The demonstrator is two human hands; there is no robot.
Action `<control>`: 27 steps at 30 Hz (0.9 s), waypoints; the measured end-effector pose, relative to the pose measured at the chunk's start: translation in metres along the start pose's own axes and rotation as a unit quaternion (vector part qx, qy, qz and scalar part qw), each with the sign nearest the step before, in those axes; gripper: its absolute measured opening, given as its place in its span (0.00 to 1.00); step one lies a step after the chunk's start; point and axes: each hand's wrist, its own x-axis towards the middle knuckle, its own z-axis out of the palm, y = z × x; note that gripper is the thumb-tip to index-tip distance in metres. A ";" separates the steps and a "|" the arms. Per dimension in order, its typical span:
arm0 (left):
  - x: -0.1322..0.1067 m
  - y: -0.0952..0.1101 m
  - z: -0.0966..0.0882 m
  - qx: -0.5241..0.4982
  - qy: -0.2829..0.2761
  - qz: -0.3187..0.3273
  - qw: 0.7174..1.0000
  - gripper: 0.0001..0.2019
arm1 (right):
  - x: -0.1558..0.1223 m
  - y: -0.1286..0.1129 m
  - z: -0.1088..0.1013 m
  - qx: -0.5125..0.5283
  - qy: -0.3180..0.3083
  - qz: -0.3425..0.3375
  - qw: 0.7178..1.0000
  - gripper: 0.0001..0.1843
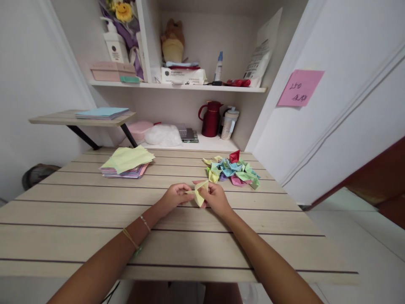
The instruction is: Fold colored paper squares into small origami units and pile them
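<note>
A pale yellow piece of folded paper (201, 193) is held between my hands above the middle of the table. My left hand (176, 196) pinches its left corner between thumb and fingers. Around its right side, my right hand (217, 198) is closed, with the thumb pressed on the folds. Just beyond my right hand lies a heap of folded paper pieces (232, 167) in blue, green, yellow, pink and red. To the far left sits a stack of paper sheets (126, 162), yellow on top and pink and purple beneath.
The slatted wooden table (79, 215) meets a white shelf unit (202, 86). A small raised stand (71, 120) at the left bears blue paper (103, 112). A red jug (211, 119) and a cup (230, 123) stand at the back. A pink note (300, 88) hangs on the right.
</note>
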 end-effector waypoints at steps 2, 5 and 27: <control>0.001 -0.001 0.000 0.010 0.003 0.008 1.000 0.13 | -0.001 -0.001 0.002 -0.003 -0.010 0.004 1.000 0.20; 0.002 -0.006 -0.001 0.009 -0.007 -0.005 1.000 0.14 | -0.002 -0.001 0.004 -0.024 0.000 -0.002 1.000 0.20; 0.001 -0.013 0.014 -0.039 0.059 -0.007 0.997 0.17 | -0.001 0.007 -0.001 -0.264 0.114 -0.104 0.952 0.18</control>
